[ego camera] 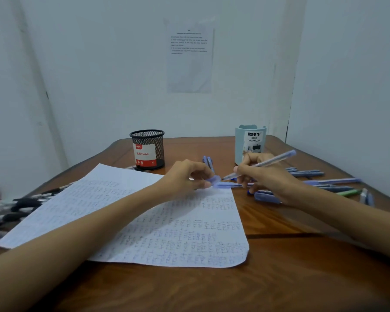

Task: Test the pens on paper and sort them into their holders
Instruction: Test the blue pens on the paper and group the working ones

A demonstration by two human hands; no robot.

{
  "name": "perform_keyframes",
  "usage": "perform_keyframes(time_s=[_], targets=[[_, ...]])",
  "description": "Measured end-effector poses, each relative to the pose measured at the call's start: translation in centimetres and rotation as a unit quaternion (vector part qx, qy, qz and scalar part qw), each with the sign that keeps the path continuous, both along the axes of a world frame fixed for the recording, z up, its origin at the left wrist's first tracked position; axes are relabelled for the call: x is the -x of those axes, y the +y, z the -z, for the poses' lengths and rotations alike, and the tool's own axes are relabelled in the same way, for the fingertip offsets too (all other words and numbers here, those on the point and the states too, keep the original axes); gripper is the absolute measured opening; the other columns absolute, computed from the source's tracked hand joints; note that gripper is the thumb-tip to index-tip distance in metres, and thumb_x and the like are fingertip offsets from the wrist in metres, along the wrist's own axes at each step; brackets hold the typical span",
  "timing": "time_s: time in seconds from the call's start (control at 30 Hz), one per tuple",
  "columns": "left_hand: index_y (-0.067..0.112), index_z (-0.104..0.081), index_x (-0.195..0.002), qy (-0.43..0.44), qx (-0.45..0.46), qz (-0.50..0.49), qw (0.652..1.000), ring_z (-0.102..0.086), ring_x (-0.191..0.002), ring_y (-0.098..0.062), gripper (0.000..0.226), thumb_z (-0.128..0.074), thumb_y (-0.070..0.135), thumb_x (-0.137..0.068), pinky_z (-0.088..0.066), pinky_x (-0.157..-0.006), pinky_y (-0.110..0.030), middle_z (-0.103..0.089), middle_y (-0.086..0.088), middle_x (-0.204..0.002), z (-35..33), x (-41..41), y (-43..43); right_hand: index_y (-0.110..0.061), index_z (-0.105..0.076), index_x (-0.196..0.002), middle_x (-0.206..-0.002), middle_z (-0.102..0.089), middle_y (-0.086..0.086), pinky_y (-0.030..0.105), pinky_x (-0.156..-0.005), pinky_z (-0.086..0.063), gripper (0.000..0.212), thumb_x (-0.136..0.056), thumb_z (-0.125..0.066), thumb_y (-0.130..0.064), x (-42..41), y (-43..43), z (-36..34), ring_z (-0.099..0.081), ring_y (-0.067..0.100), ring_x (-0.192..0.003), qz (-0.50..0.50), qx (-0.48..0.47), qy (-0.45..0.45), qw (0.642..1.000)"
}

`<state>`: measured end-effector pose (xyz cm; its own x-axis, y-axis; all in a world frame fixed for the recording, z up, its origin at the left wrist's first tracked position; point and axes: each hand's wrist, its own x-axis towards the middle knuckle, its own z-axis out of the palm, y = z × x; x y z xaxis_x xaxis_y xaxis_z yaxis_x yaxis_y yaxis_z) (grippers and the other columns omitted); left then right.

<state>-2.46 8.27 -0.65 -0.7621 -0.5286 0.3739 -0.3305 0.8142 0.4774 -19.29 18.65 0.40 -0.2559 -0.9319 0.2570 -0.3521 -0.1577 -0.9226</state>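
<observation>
Pen (273,160) in right hand (266,177) grip; left hand (185,176) pinches cap (215,179); organizer (251,141) contents hidden.

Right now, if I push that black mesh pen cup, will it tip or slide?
The mesh cup probably slides rather than tips: it stands upright on a broad base. No pens stick out of it, so it is likely light and moves easily. The table looks glossy, so little should hold it.
</observation>
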Motion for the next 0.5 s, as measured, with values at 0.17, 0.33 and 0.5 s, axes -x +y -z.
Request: perform_keyframes(time_s=[0.17,0.33,0.5], targets=[[0.009,-0.068,-0.098,-0.003,-0.005,0.003,1.000,-0.061,-0.084,-0.012,0.014,-0.066,0.010,-0.085,-0.048,-0.081,-0.018,-0.066,0.002,-0.090,0.07,-0.26,-0.10,-0.008,-0.053,-0.068,-0.055,-0.062,0.004,0.018,-0.042,-0.048,0.021,-0.087,-0.061,-0.005,-0.14,0.04,-0.03,-0.057,0.010,-0.046,-0.003,0.014,-0.032,0.999],[0.010,-0.067,-0.099,-0.001,-0.009,0.009,1.000,-0.061,-0.085,-0.011,0.014,-0.066,0.011,-0.085,-0.048,-0.078,-0.015,-0.065,0.003,-0.090,0.12,-0.23,-0.05,-0.008,-0.055,-0.068,-0.054,-0.062,0.003,0.019,-0.042,-0.049,0.020,-0.087,-0.061,-0.006,-0.11,-0.08,-0.11,-0.058,0.009,-0.045,-0.004,0.024,-0.039,0.999],[0.008,-0.068,-0.101,0.016,-0.024,0.029,0.999,-0.061,-0.082,-0.006,0.017,-0.066,0.011,-0.084,-0.047,-0.079,-0.011,-0.064,0.008,-0.087,-0.03,-0.11,0.53,-0.008,-0.060,-0.071,-0.062,-0.065,0.006,0.019,-0.043,-0.050,0.015,-0.084,-0.065,-0.007,0.01,-0.21,0.33,-0.060,0.010,-0.047,-0.030,0.002,-0.009,1.000]])
